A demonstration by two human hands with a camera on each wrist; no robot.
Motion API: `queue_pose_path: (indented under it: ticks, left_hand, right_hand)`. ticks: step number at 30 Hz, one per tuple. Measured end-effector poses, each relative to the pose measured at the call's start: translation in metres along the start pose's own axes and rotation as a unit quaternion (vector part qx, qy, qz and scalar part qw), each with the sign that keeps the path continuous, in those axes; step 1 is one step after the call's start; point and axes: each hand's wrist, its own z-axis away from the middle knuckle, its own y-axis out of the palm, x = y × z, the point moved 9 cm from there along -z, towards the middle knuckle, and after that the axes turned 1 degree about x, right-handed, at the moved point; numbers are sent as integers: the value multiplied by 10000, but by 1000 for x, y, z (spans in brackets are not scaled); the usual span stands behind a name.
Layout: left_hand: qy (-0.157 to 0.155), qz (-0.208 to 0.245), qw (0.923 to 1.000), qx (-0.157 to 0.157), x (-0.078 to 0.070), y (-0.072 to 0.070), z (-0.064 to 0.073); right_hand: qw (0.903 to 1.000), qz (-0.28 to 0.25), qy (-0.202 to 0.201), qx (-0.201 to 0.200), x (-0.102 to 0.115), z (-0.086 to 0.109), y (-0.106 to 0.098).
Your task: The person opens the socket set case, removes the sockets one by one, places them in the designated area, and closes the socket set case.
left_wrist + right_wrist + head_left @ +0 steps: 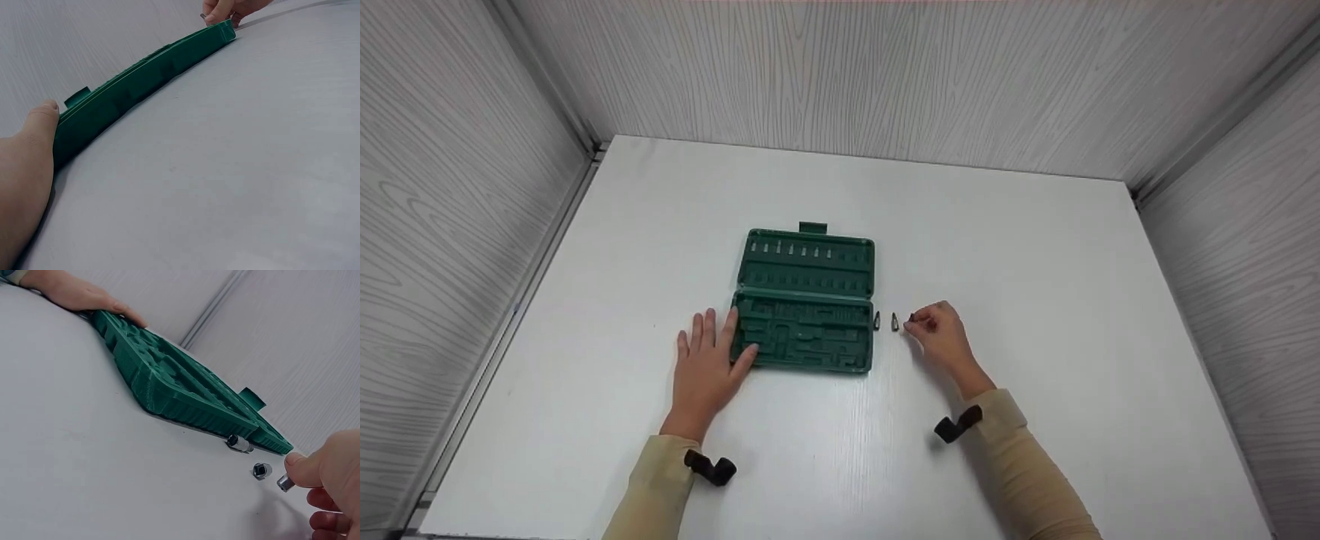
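An open green tool case [802, 369] lies flat on the table, its lid half away from me. My left hand [703, 379] rests at its left end, fingers extended, with the thumb [42, 126] on the near corner. To the right of the case, my right hand [945, 337] pinches a small metal bit socket [286, 482] between thumb and fingers, low over the table. Two similar pieces are on the table between that hand and the case: one bit socket [261, 471] with a square hole facing the camera, another bit socket [239, 443] right beside the case wall.
A row of several small silver bits [791, 250] sits in the lid half; the near half shows bare moulded recesses. A latch tab [813, 227] sticks out at the far edge. Wood-grain panels [840, 75] stand behind the white table [1035, 247] and along its sides.
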Motion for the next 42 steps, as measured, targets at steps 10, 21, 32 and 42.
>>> queue_pose_path:
  ticks: [10,21,32,42]
  left_hand:
    - [-72,0,10000,41,1,1,0]
    - [-26,-8,10000,35,-1,1,0]
    - [22,27,10000,-55,-1,-1,1]
    - [13,87,10000,11,-1,0,1]
  right_hand:
    - [9995,278,165,48,-6,2,3]
    - [9995,-161,237,-166,-11,4,-3]
    - [9985,-333,-147,-415,-5,7,-12]
    - [9983,-371,-235,-382,7,0,-12]
